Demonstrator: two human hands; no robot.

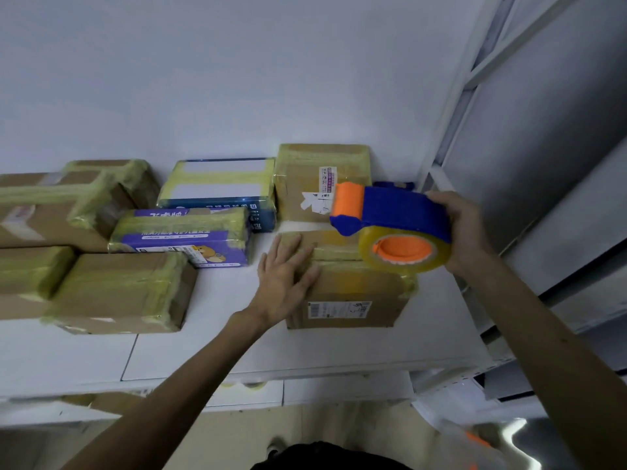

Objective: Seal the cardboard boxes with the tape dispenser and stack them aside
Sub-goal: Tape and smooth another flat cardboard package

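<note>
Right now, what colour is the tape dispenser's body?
The tape dispenser is blue with orange trim; head view.

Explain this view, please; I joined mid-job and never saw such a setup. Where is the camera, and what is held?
There is no machine: a person works with bare hands. The one picture comes from a wide-angle camera on the person's head, looking forward and down, so both arms reach in from below. The left hand lies flat, fingers straight, on a cardboard box on the white shelf. The right hand grips a blue and orange tape dispenser with a clear roll, over that box's far right side. Other taped boxes, a purple package and a blue package lie left and behind.
</note>
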